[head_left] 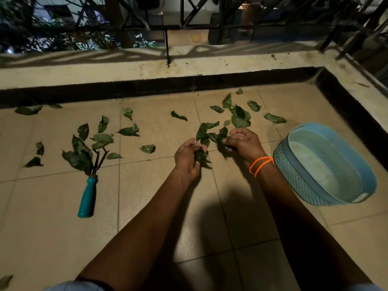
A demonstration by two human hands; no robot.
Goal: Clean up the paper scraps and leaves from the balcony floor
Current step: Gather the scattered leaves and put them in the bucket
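Several green leaves lie scattered over the beige tiled balcony floor (147, 206). My left hand (186, 160) grips a bunch of leaves (202, 156) just above the tiles. Beside it, my right hand (244, 142), with orange bands at the wrist, curls its fingers round more leaves (212, 135). A cluster of leaves (240, 117) lies just beyond both hands. A light blue plastic basket (298, 177) stands on the floor to the right of my right hand. No paper scraps show.
A small hand rake with a teal handle (87, 198) lies at the left, leaves caught on its prongs. A low concrete parapet (126, 70) with a dark metal railing (167, 49) bounds the balcony at the back and right. One leaf (5, 281) lies at the bottom left.
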